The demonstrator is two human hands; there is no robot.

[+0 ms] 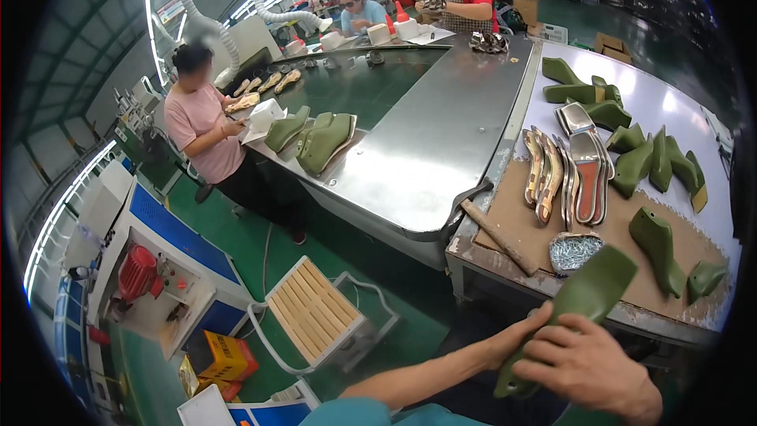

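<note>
In front of me, at the near edge of the work table, I hold a green shoe last (603, 284) tilted, its wide end up and to the right. My left hand (516, 338) grips its left side. My right hand (587, 359) wraps its fingers over the upper face. Just beyond the last, a small tray of nails (576, 253) sits on a brown board (505, 209). Stacked insoles (587, 162) lie behind the tray, some metallic, one reddish. To the tray's left rests a wooden handle (498, 237). Another green last (658, 248) lies to the right.
Several more lasts (635, 162) lie farther back on the white tabletop (670, 102). A metal conveyor table (426, 134) carries other lasts (325, 142) at its left end. A person in pink (206, 114) works there; others sit beyond. A slatted chair (315, 312) stands lower left.
</note>
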